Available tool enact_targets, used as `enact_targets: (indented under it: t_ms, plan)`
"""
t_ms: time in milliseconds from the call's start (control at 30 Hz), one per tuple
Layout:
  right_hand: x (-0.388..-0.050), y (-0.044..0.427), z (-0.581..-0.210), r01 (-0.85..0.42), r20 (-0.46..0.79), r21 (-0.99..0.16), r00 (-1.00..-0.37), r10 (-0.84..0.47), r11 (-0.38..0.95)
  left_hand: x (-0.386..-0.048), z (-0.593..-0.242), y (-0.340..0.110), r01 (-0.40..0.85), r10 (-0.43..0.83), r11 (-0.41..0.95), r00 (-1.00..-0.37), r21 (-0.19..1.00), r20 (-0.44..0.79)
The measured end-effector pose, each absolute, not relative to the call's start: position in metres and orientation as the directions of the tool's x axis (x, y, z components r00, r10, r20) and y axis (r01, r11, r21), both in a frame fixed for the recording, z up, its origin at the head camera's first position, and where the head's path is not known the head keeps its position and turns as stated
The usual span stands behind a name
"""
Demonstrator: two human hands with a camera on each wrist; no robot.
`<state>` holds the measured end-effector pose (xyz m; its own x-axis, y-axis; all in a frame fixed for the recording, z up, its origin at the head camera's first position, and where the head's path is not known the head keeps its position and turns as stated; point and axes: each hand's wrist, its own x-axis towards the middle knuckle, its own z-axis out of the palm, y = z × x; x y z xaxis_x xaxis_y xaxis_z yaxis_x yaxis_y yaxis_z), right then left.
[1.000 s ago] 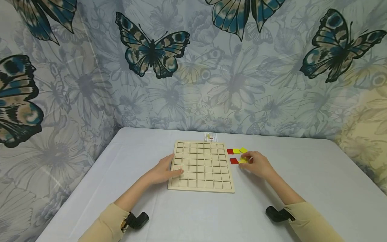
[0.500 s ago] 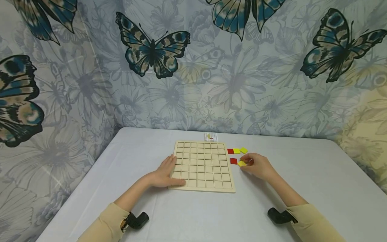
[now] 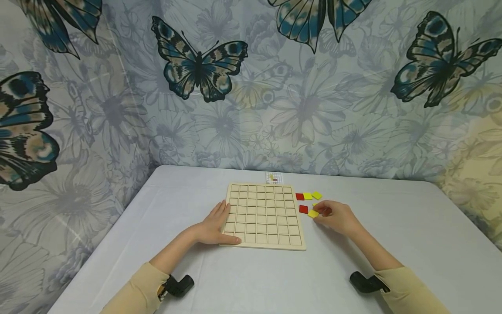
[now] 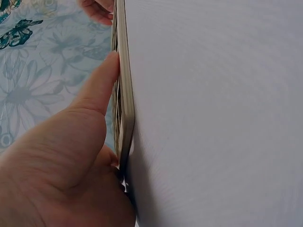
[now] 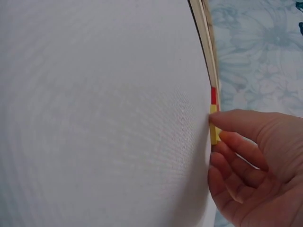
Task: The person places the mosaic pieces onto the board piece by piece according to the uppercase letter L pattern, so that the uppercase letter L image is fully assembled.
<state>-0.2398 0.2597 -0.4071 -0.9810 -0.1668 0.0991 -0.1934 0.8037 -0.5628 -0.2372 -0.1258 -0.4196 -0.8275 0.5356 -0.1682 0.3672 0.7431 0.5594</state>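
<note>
A pale wooden grid board lies flat on the white table. My left hand rests on its left side, thumb across the near-left corner and fingers extended along the edge; the left wrist view shows that thumb on top of the board. Right of the board, my right hand pinches a yellow tile beside a red tile. In the right wrist view, thumb and index finger touch the yellow tile. Another yellow piece is mostly hidden behind the fingers.
Behind the held tile lie a red tile, a yellow tile and a turned yellow tile. A small printed grid card lies beyond the board's far edge. Butterfly-patterned cloth hangs behind the table.
My left hand has shifted its thumb down to the board's near-left corner. My right hand has moved slightly toward me and right, and the yellow tile at its fingertips shows more clearly, slightly turned.
</note>
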Motion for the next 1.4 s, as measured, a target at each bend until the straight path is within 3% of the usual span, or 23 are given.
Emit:
enact_targets:
  t_ms: [667,1400]
  plan:
    - [-0.242,0.255,-0.404,-0.136,0.074,-0.618,-0.991,-0.115,0.774,-0.239,-0.428,-0.131,0.393,0.557,0.727,-0.817,0.562,-0.15]
    - [-0.256,0.181,-0.403,-0.181,0.124,-0.821,-0.982,-0.14,0.542,-0.235,-0.421,-0.128,0.392,0.554,0.738,-0.817,0.549,-0.161]
